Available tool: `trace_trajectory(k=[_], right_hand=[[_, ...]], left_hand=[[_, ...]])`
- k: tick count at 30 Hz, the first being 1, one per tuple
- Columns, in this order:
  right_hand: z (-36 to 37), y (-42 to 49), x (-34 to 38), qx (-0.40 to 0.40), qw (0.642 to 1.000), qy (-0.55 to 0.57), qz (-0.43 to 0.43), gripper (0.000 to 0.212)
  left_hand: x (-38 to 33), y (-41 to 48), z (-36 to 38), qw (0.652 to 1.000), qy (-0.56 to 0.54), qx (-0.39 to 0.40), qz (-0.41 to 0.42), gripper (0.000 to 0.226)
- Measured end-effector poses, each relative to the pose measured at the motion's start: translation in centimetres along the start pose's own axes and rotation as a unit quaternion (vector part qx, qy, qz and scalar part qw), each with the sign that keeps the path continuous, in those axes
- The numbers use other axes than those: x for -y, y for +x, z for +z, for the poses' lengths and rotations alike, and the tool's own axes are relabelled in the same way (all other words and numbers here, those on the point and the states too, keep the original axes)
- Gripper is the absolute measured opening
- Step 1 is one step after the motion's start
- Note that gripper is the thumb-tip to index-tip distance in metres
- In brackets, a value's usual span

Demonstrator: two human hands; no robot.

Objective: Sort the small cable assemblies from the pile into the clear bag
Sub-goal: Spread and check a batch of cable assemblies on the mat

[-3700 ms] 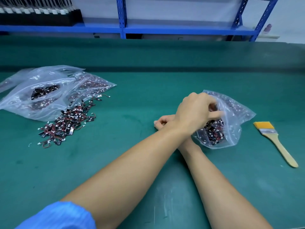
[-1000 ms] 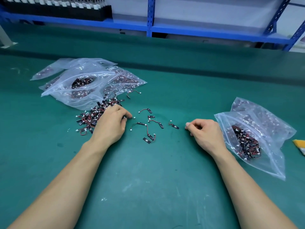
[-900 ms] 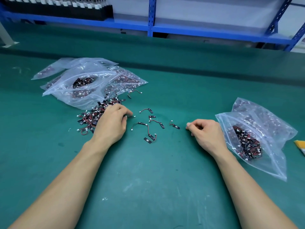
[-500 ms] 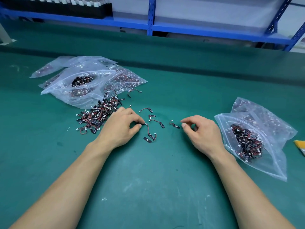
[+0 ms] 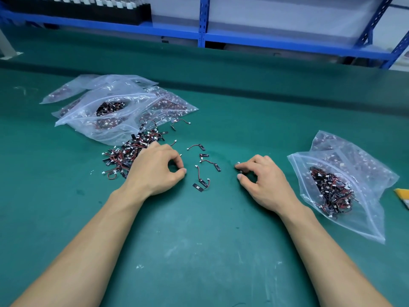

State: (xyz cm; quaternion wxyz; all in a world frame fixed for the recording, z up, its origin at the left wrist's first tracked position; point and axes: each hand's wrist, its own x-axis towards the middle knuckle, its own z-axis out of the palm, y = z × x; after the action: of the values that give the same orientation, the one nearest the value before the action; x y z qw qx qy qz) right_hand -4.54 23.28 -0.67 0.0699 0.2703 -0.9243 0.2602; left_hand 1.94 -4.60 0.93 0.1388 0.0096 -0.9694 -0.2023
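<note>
Between pile (image 5: 129,151) and clear bag (image 5: 363,220), pinches one cable assembly (image 5: 239,169) in right hand (image 5: 265,185); presses left hand (image 5: 155,171) thumb to forefinger, cannot tell if holding anything.

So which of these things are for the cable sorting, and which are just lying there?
For the job: cable pile, loose cables beside it, clear bag on the right.
Just lying about: stacked bags, yellow thing at the edge, blue shelf.
</note>
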Motion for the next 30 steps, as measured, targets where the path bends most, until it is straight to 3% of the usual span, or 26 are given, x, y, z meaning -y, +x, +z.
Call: trace_trajectory(k=[9, 18, 24, 30], right_hand=[[-0.6, -0.1, 0.2, -0.006, 1.0, 0.017, 0.009, 0.014], [-0.4, -0.2, 0.6, 0.005, 0.997, 0.07, -0.021, 0.013], [-0.5, -0.2, 1.0, -0.053, 0.997, 0.063, -0.009, 0.012], [-0.6, -0.3, 1.4, -0.079, 0.995, 0.055, -0.024, 0.018]], left_hand=[[-1.4, -0.5, 0.5, 0.99, -0.045, 0.055, 0.118, 0.033], [-1.6, -0.2, 1.1, 0.983, -0.084, 0.066, 0.151, 0.013], [-0.7, 0.0, 0.6, 0.985, -0.078, 0.051, 0.144, 0.014], [-1.6, -0.3, 0.6, 0.984, -0.08, -0.022, 0.155, 0.016]])
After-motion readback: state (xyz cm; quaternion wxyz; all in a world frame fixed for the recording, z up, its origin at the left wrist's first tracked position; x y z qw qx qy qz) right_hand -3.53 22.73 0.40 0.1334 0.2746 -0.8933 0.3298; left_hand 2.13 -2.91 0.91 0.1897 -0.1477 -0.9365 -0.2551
